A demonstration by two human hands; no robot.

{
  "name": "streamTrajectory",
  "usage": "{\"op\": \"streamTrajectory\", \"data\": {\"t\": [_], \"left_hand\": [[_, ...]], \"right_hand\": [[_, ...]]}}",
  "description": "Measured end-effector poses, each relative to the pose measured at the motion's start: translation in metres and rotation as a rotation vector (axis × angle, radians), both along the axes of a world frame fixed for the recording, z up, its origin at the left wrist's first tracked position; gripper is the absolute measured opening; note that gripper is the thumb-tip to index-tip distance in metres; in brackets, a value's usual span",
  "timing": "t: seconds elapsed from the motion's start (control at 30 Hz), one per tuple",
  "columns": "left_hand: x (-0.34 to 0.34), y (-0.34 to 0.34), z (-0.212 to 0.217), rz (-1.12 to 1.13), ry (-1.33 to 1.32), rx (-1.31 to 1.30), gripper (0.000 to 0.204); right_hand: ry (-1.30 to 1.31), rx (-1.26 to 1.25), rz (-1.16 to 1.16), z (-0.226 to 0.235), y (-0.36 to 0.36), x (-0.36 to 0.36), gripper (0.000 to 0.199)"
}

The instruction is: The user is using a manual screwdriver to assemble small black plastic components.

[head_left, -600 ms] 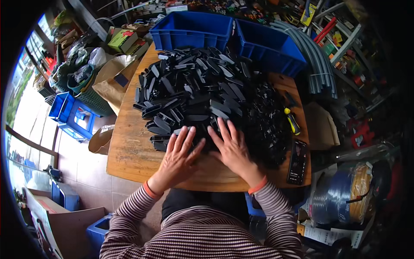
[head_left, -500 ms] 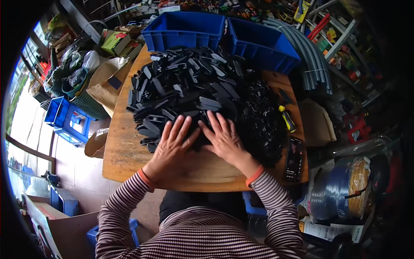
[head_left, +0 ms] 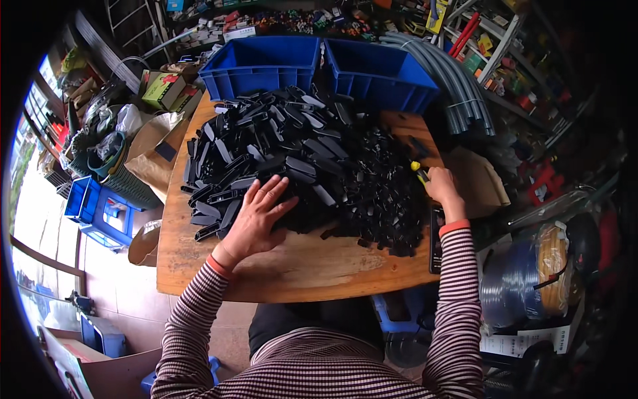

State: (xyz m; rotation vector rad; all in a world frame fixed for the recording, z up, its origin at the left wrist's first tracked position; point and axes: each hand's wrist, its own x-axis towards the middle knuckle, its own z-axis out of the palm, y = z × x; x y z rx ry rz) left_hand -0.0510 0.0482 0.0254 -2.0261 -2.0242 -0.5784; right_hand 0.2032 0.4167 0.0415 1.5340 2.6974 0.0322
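Observation:
A big heap of long, flat black plastic parts (head_left: 266, 149) covers the left and middle of the wooden table (head_left: 292, 269). Small black pieces (head_left: 385, 199) form a looser pile to its right. My left hand (head_left: 258, 216) lies with fingers spread on the near edge of the long parts and holds nothing. At the table's right edge, my right hand (head_left: 444, 187) has its fingers closed around a yellow-and-black handled tool (head_left: 417, 167). Only the tool's yellow end and part of its body show; the hand hides the rest.
Two blue crates (head_left: 259, 66) stand along the table's far edge. A phone (head_left: 435, 243) lies at the right edge, partly behind my right wrist. A dark object (head_left: 419, 146) lies beyond the tool. Grey hoses (head_left: 458, 86) and a brown paper bag (head_left: 475, 176) are to the right.
My right hand has left the front of the heap, moved right and closed on the yellow-and-black tool. My left hand stays spread by the heap. The whole view has shifted a little.

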Motion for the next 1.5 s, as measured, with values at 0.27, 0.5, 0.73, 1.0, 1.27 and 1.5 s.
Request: {"op": "streamTrajectory", "data": {"t": [0.27,0.5,0.73,1.0,1.27,1.5], "left_hand": [[0.06,0.031,-0.044,0.068,0.038,0.01,0.063],[0.063,0.039,-0.035,0.105,0.056,-0.008,0.062],[0.061,0.028,-0.02,0.035,0.01,0.077,0.064],[0.075,0.001,-0.01,0.003,-0.74,-0.201,0.056],[0.064,-0.005,-0.031,0.116,-0.339,0.003,0.042],[0.094,-0.01,-0.019,0.109,-0.283,0.069,0.035]], "right_hand": [[0.165,-0.156,0.11,-0.016,0.018,0.0,0.03],[0.522,-0.02,0.003,0.003,-0.044,0.017,0.03],[0.817,-0.142,0.02,-0.006,-0.113,0.023,0.03],[1.153,-0.498,0.191,-0.042,-0.174,0.026,0.029],[1.145,-0.44,0.148,-0.023,-0.163,0.029,0.024],[0.896,-0.186,0.469,-0.043,-0.206,0.007,0.017]]}}
